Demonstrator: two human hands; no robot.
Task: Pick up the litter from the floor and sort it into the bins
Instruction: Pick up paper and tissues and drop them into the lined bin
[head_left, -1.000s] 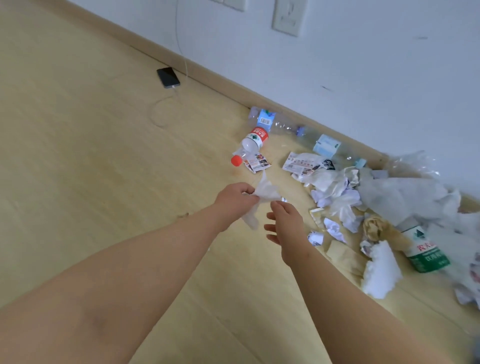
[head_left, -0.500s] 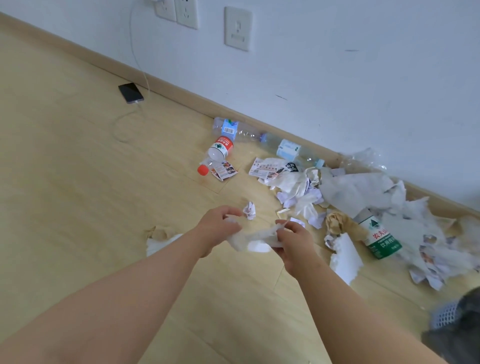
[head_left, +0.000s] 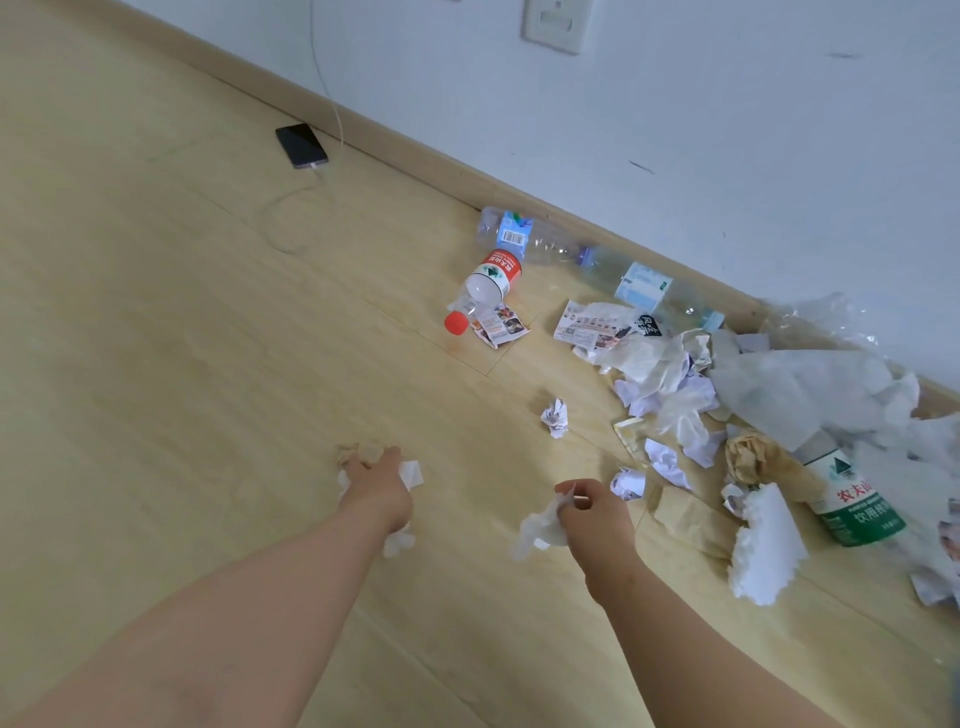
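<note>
My right hand (head_left: 595, 514) grips a crumpled white tissue (head_left: 537, 527) just above the wooden floor. My left hand (head_left: 376, 486) reaches down onto another white tissue (head_left: 411, 474) that lies on the floor beside a small brown paper scrap (head_left: 347, 451); its fingertips are hidden and the thumb looks straight. Two small paper balls (head_left: 555, 417) (head_left: 627, 484) lie ahead of my right hand. A litter pile (head_left: 675, 374) of tissues, paper and plastic film stretches along the wall at the right. No bin is in view.
A red-capped bottle (head_left: 488, 283) and clear bottles (head_left: 519, 235) lie by the baseboard, a green-labelled bottle (head_left: 852, 501) at the right. A folded white towel (head_left: 763, 548) and brown paper (head_left: 748, 457) lie close by. A phone (head_left: 301, 145) on a charging cable rests farther left.
Both hands held one tissue between them; now only my right hand holds it. My left hand has moved left and down onto the tissue on the floor.
</note>
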